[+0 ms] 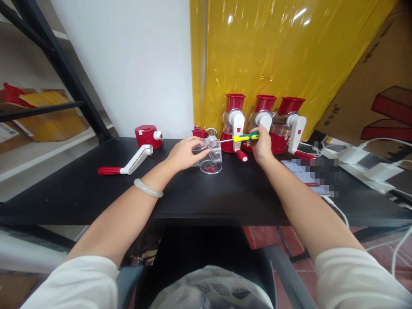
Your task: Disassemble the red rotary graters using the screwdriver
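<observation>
My left hand (186,153) grips a clear plastic housing (211,157) that stands on the black table (225,189). My right hand (262,146) is closed round the yellow-green handle of a screwdriver (245,137). Its metal shaft points left, with the tip at the top of the clear housing. A jade bangle (148,188) circles my left wrist.
Three assembled red-and-white hand-crank grinders (234,122) (264,113) (288,124) stand at the back against yellow film. A loose white crank with a red grip (127,165) and a red cap (146,135) lie left. White chargers with cables (370,167) and a phone (305,176) lie right.
</observation>
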Demonstrator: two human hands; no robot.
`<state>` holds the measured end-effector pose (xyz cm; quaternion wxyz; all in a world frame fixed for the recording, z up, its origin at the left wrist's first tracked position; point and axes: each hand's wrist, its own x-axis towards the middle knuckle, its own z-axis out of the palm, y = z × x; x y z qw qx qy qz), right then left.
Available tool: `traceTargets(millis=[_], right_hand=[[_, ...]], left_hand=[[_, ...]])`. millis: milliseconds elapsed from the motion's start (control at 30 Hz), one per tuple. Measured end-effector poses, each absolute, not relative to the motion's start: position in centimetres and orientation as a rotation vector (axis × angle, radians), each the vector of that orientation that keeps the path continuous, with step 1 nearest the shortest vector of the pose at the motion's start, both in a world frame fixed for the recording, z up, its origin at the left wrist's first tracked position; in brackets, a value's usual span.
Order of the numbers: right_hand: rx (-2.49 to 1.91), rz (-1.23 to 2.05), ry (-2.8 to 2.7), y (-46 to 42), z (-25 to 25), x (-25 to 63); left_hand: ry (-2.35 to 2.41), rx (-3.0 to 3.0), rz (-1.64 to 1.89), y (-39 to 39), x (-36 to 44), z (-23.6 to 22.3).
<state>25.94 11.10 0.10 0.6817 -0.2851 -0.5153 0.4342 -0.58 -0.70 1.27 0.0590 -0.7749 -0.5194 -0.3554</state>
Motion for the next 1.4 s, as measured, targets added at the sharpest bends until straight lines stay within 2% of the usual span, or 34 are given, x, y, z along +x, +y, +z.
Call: traceTargets(millis=[200, 633, 1000, 1400], right_hand=[[-0.731, 0.901, -1.187, 11.22, 0.03, 25.86], [-0.553, 1.076, -1.103, 11.36, -0.19, 25.75], [-0.736, 0.897, -1.231, 11.19, 0.00, 25.97], [-0.637, 1.066, -1.078, 11.56, 0.02, 25.69]], left_hand=[[-1.574, -2.353, -1.075, -0.67, -0.64, 1.23], [-1.581, -2.350, -1.075, -0.62, -0.70, 1.19], [-1.579, -2.354, -1.071, -0.58, -0.67, 1.22], [-1.574, -2.345, -1.069, -0.51, -0.71, 1.05]])
